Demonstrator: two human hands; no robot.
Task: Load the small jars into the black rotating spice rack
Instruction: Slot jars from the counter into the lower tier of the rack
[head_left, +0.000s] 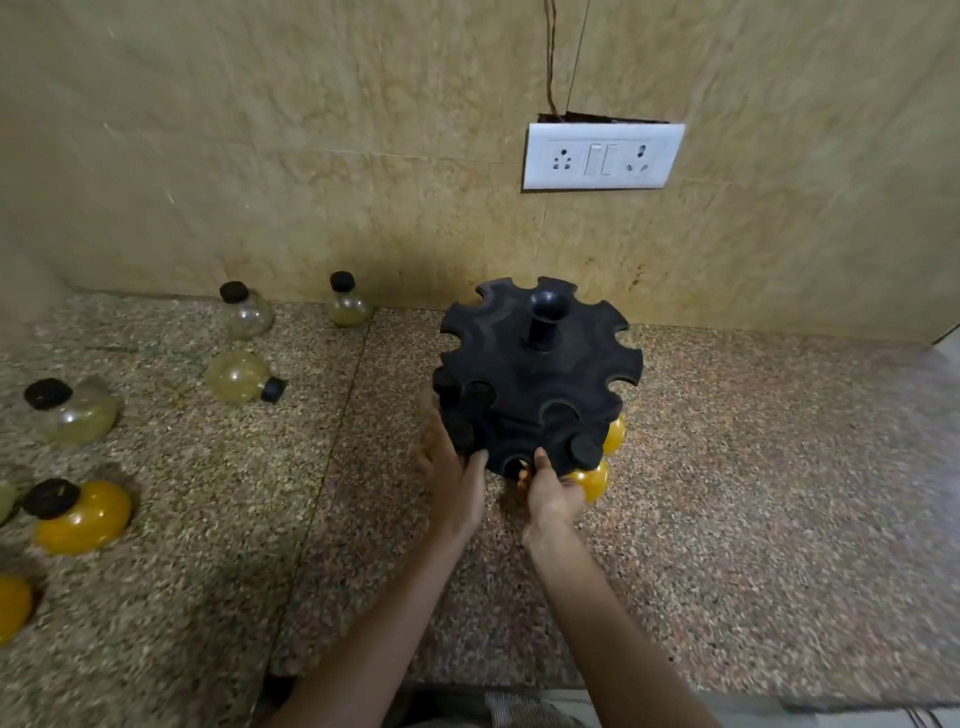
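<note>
The black rotating spice rack (535, 374) stands on the counter near the wall, with notched slots round its rim and a centre post. Several black-capped jars hang in its near slots, among them a yellow one (595, 478) at the front right. My left hand (452, 480) grips the rack's lower left edge, thumb on the rim. My right hand (553, 496) is closed around a yellow jar (523, 474) under the front slot; only a sliver of this jar shows. Loose jars lie to the left, such as a yellow jar (83, 514) and a pale jar on its side (239, 376).
Speckled granite counter (727, 519) meets a beige tiled wall with a white socket plate (602, 156). More loose jars stand at the back left (247, 312), (348, 304), and at the left edge (72, 410), (10, 608). The counter's front edge runs along the bottom.
</note>
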